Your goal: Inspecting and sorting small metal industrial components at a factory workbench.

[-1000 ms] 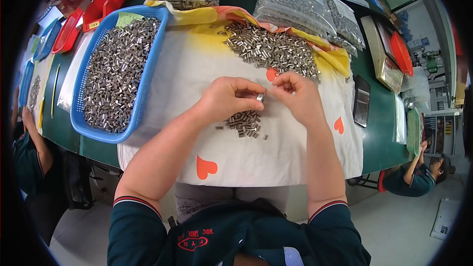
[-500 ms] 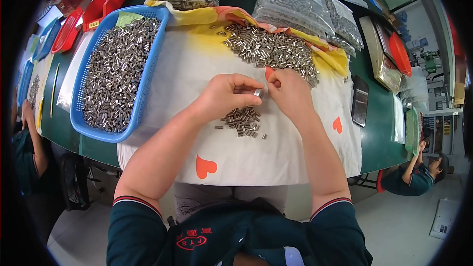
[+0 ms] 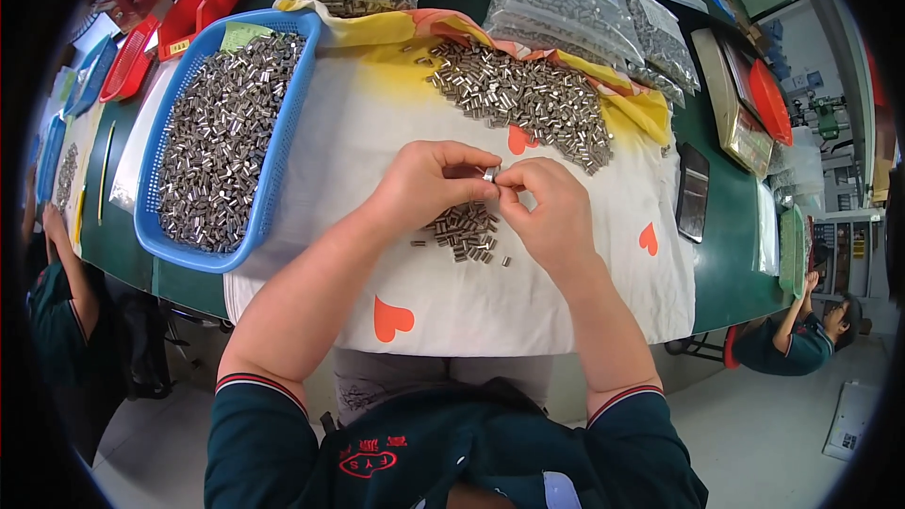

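Observation:
A short silver metal cylinder [image 3: 490, 173] is pinched between the thumb and fingers of my left hand [image 3: 429, 179]. The fingertips of my right hand [image 3: 551, 203] are pressed together right against that cylinder. Anything small inside the right pinch is hidden. Just below my left hand lies a small pile of short metal sleeves [image 3: 467, 231] on the white cloth [image 3: 490, 311], with a few loose ones at its edge. Beyond my hands spreads a larger heap of similar metal sleeves [image 3: 528, 94].
A blue basket [image 3: 255, 236] full of small metal sleeves stands at the left. Plastic bags of metal parts [image 3: 556, 9] lie along the back. A phone [image 3: 692, 193] rests on the green table [image 3: 726, 273] at the right. Co-workers sit at both sides, one at far right [image 3: 792, 339].
My right hand has come down and toward me from the near edge of the big heap, and its fingertips now meet the cylinder. My left hand has hardly moved.

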